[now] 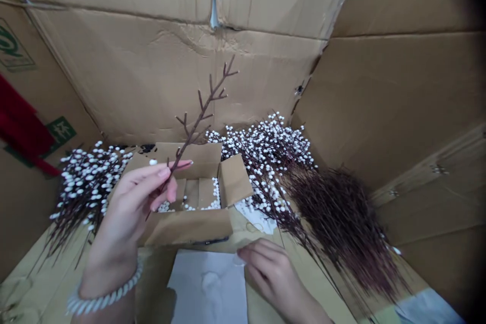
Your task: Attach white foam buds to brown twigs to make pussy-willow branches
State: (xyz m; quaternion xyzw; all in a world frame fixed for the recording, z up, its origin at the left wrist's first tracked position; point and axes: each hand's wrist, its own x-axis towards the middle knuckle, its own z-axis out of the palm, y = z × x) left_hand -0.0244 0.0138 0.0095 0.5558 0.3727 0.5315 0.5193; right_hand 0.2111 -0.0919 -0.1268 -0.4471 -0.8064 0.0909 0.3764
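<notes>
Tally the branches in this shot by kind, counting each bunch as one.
White-beaded brown branch bunches, one left of the small cardboard box, one right: 2
Bare brown twig bunch: 1
Bare brown branch in the left hand: 1
Total: 4

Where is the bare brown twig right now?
In the head view, the bare twig rises at a slight tilt from the left hand, above the open cardboard box.

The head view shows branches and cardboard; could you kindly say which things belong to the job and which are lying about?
In use: left hand holding a brown twig; right hand at a white sheet.
Lying about: white-beaded branches; brown twig bundle; open carton.
</notes>
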